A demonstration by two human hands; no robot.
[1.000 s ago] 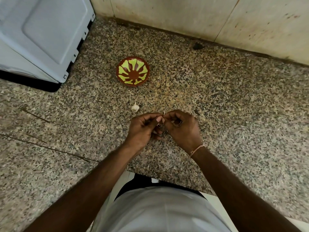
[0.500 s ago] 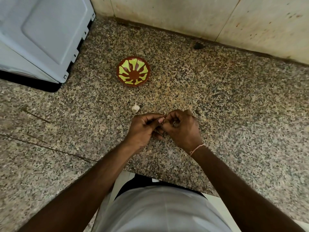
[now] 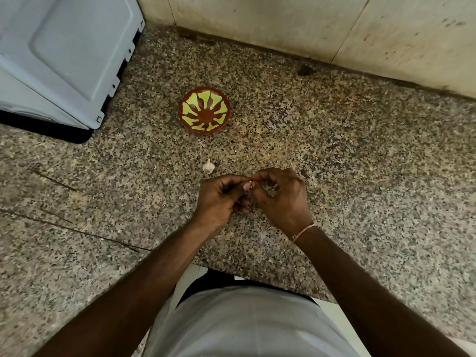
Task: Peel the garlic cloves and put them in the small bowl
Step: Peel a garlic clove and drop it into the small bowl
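You pinched a clove (image 3: 251, 182) between left hand (image 3: 223, 198) and right hand (image 3: 280, 199), near the bowl (image 3: 204, 110), mid-peel; next, I judge, strip the skin and drop it in.

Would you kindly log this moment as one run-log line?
step: peeling | left hand and right hand: fingers pinch a clove between them, mostly hidden | small bowl: empty | loose garlic clove: on counter
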